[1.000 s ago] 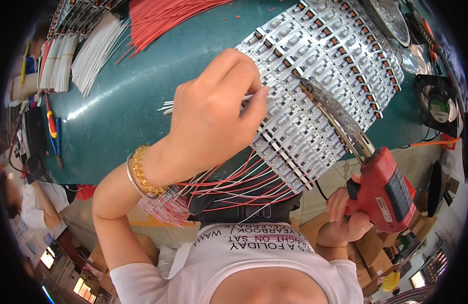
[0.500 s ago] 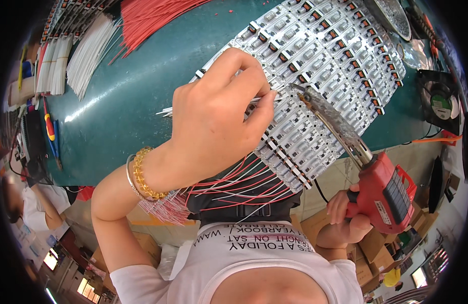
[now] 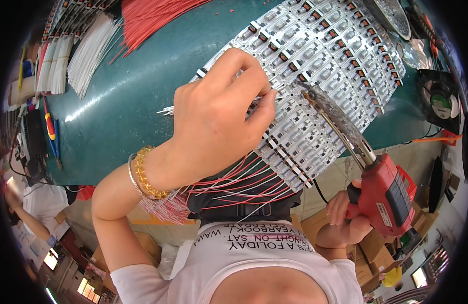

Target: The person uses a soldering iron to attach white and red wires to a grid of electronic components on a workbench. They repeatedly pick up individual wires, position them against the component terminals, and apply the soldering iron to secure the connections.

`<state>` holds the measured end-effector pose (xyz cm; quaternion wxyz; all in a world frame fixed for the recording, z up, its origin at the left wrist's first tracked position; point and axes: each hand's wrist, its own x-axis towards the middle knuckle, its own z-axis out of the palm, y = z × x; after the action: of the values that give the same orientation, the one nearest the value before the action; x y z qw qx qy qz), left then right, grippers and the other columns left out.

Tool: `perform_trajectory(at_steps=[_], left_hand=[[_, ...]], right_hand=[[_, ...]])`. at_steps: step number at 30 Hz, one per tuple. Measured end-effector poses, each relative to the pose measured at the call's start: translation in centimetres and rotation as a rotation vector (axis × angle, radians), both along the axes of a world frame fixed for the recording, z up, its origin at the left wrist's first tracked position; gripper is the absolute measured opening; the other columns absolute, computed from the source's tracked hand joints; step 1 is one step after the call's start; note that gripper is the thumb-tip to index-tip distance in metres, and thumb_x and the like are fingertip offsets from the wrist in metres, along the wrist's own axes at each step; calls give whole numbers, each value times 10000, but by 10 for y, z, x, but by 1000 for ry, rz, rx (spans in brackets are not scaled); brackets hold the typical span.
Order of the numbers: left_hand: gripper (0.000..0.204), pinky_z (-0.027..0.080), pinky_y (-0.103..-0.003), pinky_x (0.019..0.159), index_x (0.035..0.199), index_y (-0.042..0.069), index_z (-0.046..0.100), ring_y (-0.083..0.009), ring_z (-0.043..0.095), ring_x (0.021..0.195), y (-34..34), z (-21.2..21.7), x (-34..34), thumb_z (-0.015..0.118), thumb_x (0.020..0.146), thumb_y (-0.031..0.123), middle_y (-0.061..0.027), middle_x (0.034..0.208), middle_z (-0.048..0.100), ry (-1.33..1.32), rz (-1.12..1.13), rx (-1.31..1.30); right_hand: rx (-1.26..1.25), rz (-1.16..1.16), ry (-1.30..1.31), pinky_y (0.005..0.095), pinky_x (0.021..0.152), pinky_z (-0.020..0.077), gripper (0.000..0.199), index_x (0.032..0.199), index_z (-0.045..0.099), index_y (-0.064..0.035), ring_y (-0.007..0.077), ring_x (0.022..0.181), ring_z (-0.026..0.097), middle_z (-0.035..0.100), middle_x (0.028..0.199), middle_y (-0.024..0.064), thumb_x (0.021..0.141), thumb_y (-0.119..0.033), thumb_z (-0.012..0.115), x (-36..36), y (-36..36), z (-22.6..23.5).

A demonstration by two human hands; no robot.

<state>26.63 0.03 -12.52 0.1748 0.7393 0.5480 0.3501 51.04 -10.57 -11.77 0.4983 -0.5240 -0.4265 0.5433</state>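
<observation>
My left hand is closed in a pinch on a few thin white wires. Their loose ends stick out to the left behind the hand, and their other ends come close to a panel of small circuit boards. In my right hand is a red soldering gun, gripped by its handle. Its long, darkened metal tip points up and left over the panel, a short way right of my left fingertips. Red and white wires hang from the panel's near edge toward my lap.
Bundles of red wires and white wires lie at the far left of the green table. A screwdriver rests at the left edge. A metal dish and a small fan stand at right. Another person is at lower left.
The soldering gun's tip has shifted slightly right, away from my left fingertips. My left hand stays nearly in place with the wires. The other person at lower left has moved an arm.
</observation>
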Motion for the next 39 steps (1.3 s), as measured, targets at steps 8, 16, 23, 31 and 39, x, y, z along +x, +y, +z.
perform_trajectory(at_steps=[8, 16, 23, 31, 39], left_hand=[[114, 452, -256, 548, 728, -2, 587, -175, 583, 653, 0, 0, -1, 692, 697, -34, -91, 812, 595, -2, -10, -26], [107, 447, -250, 549, 749, -3, 609, -162, 583, 662, -6, 2, 9, 696, 697, -36, -80, 803, 597, -106, -27, -31], [119, 463, -265, 557, 741, 6, 605, -180, 587, 657, -8, 1, 12, 690, 674, -44, -80, 798, 593, 4, -9, -16], [136, 485, -268, 531, 740, 24, 595, -171, 593, 632, -8, -3, 13, 690, 668, -42, -65, 795, 591, 36, 3, 35], [137, 486, -269, 531, 742, 23, 596, -179, 598, 627, -9, -4, 13, 692, 666, -37, -72, 791, 590, 37, -5, 47]], right_hand=[[-3, -45, -24, 232, 390, 376, 849, 1238, 376, 97, 96, 355, 401, 440, 453, -8, 809, -610, 565, 2, -3, -3], [-37, -117, 44, 237, 399, 375, 865, 1229, 375, 92, 97, 368, 415, 451, 467, -6, 798, -636, 557, 14, -16, -11], [-15, -49, 17, 245, 408, 380, 740, 1161, 426, 82, 111, 388, 439, 473, 499, 7, 811, -540, 621, 18, -19, -15], [26, 51, 27, 244, 418, 383, 734, 1174, 431, 77, 108, 389, 434, 474, 497, 4, 821, -542, 606, 15, -11, -7], [8, 10, 31, 235, 415, 382, 809, 1248, 373, 90, 94, 376, 416, 450, 469, -10, 839, -586, 547, 8, -9, -4]])
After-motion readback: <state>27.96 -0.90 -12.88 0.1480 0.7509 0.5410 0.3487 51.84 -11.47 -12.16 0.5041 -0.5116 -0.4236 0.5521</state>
